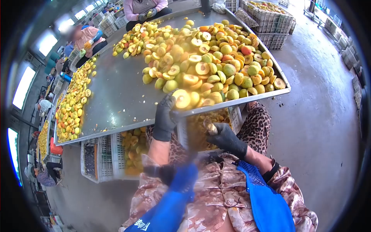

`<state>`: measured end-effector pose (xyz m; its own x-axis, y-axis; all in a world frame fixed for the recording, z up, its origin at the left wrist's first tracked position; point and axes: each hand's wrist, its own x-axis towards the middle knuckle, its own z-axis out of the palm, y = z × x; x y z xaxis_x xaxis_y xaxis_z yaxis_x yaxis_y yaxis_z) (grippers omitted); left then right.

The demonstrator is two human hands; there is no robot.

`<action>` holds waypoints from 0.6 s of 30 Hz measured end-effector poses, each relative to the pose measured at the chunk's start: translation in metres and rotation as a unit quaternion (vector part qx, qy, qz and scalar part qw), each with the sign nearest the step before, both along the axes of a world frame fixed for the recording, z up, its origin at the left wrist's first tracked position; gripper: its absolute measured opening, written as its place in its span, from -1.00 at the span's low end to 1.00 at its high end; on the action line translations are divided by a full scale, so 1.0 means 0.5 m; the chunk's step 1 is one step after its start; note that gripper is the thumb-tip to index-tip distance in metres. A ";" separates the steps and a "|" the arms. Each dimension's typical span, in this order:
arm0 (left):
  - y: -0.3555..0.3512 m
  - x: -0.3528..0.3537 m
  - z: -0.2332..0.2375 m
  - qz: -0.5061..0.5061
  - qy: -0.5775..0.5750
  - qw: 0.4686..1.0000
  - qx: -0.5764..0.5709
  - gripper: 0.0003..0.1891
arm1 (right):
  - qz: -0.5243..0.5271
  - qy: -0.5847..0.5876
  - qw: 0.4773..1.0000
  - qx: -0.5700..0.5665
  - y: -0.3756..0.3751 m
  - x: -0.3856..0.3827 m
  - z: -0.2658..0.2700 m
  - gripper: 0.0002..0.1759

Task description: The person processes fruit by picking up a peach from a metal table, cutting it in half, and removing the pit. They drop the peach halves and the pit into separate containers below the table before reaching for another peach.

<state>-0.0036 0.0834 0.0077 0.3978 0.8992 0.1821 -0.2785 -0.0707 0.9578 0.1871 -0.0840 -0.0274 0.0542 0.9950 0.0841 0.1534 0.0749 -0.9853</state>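
My left hand (165,118), in a dark glove, is at the near edge of the metal table (123,106). Its fingers are closed on a halved peach-like fruit (181,99), cut face showing. Lower and to the right, my right hand (226,140), also gloved, grips a short pale-ended tool (210,127); its exact kind is hard to make out. A large pile of yellow-green fruit (229,70), many pieces halved, covers the table's right side beyond my left hand. The area between my hands is partly blurred.
Crates (105,158) stand under the near edge, some holding fruit. More fruit (73,116) lies along the table's left side. Two co-workers (145,9) (88,38) sit at the far and left sides. Stacked crates (272,25) stand at the back right.
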 end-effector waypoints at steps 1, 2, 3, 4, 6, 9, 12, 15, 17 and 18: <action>-0.027 -0.004 0.005 -0.013 -0.037 0.998 -0.046 -0.63 | 0.006 0.025 0.999 -0.022 0.013 -0.014 0.019 -0.94; -0.053 -0.008 0.009 -0.023 -0.074 0.993 -0.092 -0.62 | 0.010 0.049 0.998 -0.043 0.023 -0.025 0.045 -0.94; -0.080 -0.004 0.020 -0.024 -0.090 0.988 -0.123 -0.57 | 0.012 0.072 0.995 -0.063 0.032 -0.036 0.062 -0.93; -0.110 0.007 0.041 -0.027 -0.107 0.982 -0.154 -0.53 | 0.005 0.055 0.998 -0.009 0.047 -0.047 0.044 -0.92; -0.132 0.019 0.040 -0.009 -0.068 0.982 -0.174 -0.41 | -0.006 0.027 1.000 -0.011 0.065 -0.048 0.032 -0.92; -0.144 0.047 0.045 -0.075 -0.074 0.991 -0.079 -0.41 | -0.048 0.106 0.990 -0.077 0.059 -0.048 0.052 -0.91; -0.144 0.077 0.056 -0.078 0.024 0.994 0.067 -0.39 | -0.063 0.163 0.968 -0.177 0.039 -0.020 0.110 -0.85; -0.148 0.096 0.029 -0.085 -0.083 0.989 -0.084 -0.37 | -0.010 0.111 0.987 -0.119 0.032 -0.003 0.033 -0.81; -0.148 0.097 0.018 -0.105 -0.153 0.969 -0.162 -0.34 | 0.022 0.081 0.992 -0.091 0.027 -0.003 0.001 -0.81; -0.153 0.103 0.017 -0.064 -0.118 0.975 -0.175 -0.35 | 0.027 0.079 0.990 -0.115 0.018 -0.006 0.007 -0.82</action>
